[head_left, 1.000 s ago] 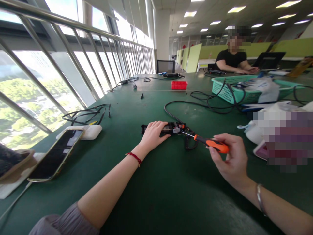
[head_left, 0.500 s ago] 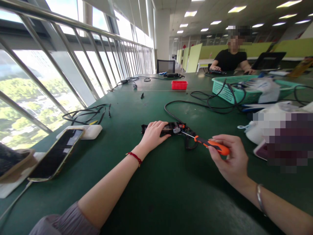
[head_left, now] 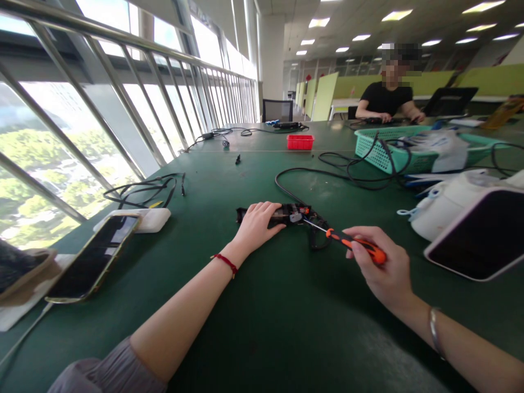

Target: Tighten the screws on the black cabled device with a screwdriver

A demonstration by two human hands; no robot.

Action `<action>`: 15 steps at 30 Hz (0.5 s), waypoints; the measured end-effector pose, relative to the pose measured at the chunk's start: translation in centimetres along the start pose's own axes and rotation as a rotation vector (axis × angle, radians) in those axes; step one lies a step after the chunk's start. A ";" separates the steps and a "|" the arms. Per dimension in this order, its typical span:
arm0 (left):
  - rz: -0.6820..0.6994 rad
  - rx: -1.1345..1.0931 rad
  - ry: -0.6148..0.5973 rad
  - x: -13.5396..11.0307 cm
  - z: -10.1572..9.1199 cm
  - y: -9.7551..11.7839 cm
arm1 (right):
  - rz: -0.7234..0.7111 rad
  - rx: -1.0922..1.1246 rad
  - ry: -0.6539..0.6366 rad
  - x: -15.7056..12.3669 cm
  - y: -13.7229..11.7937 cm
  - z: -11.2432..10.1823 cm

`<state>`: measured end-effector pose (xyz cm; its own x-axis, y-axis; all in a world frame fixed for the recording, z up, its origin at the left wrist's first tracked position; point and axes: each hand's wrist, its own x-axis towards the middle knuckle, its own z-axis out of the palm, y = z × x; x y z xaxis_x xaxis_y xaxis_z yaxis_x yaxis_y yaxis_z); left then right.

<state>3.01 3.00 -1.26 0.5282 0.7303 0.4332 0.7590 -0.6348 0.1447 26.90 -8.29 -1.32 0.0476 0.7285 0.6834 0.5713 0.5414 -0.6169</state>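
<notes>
A small black device point(head_left: 291, 213) with orange parts lies on the green table point(head_left: 266, 305), a black cable running from it. My left hand point(head_left: 256, 225) rests on top of its left end, fingers curled over it and pressing it down. My right hand point(head_left: 382, 267) is closed around the handle of an orange and black screwdriver point(head_left: 352, 244). The metal tip of the screwdriver touches the right end of the device.
A phone point(head_left: 92, 257) leans on a white block at the left. A red box point(head_left: 300, 142) and a teal basket point(head_left: 393, 147) stand further back, with black cables point(head_left: 347, 172) between. A dark tablet point(head_left: 481, 234) and white objects lie at the right. Another person sits at the far side.
My right hand's fingers have shifted on the screwdriver handle, rolling it slightly. The left hand and the device stay put. The person at the back has moved their arms.
</notes>
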 end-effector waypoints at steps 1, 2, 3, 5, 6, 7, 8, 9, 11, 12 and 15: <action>-0.003 0.002 -0.002 0.0 0.0 0.0 | 0.077 0.041 -0.042 0.1 -0.1 -0.1; -0.006 0.003 -0.005 0.0 0.0 0.0 | 0.148 0.090 -0.069 0.1 -0.2 -0.2; -0.008 0.005 -0.007 0.0 0.0 0.1 | 0.204 0.133 -0.081 0.2 -0.2 -0.4; -0.011 0.006 -0.011 0.1 0.1 0.1 | 0.268 0.172 -0.066 0.5 -0.1 -0.7; -0.011 0.006 -0.012 0.1 0.1 0.1 | 0.274 0.168 -0.058 0.6 0.0 -0.9; -0.011 0.005 -0.014 0.1 0.1 0.1 | 0.257 0.145 -0.037 0.7 0.2 -1.2; -0.011 0.005 -0.014 0.1 0.2 0.0 | 0.214 0.103 -0.014 0.7 0.3 -1.4; -0.011 0.004 -0.015 0.1 0.2 0.0 | 0.152 0.045 0.009 0.8 0.4 -1.6; -0.009 0.003 -0.014 0.1 0.2 0.0 | 0.016 -0.077 0.042 0.8 0.7 -2.0; -0.008 0.004 -0.013 0.1 0.1 0.0 | -0.038 -0.119 0.045 0.8 0.7 -2.1; -0.008 0.002 -0.011 0.1 0.1 0.0 | -0.098 -0.145 0.026 0.8 0.7 -2.0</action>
<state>3.07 3.07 -1.33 0.5261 0.7383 0.4220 0.7643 -0.6281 0.1460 28.93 -8.18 -0.44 0.0055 0.6631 0.7485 0.6862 0.5420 -0.4852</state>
